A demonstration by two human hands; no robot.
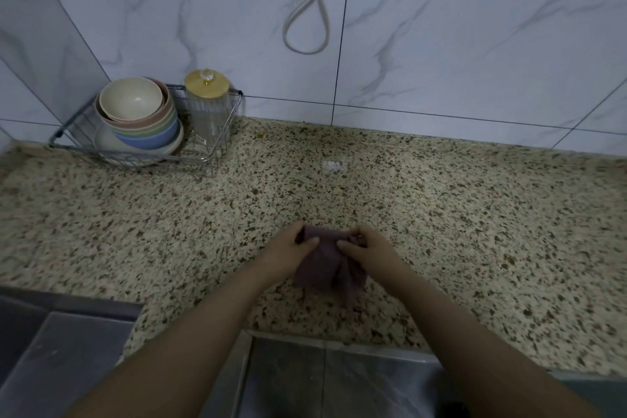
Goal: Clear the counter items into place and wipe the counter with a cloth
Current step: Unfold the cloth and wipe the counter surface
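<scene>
two hands hold one purple cloth [320, 261] above the near middle of the speckled counter [441, 214].
far left stands one wire rack [217, 149] with one stack of five bowls [137, 115] on a plate and one glass jar [207, 112]; its small label is not readable. left hand [288, 249] and right hand [369, 251] both pinch the cloth.

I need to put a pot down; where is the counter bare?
Bare: the counter right of the wire rack and beyond both hands, left and right, gripping the cloth. Crowded: the back-left corner, with stacked bowls and jar.
</scene>
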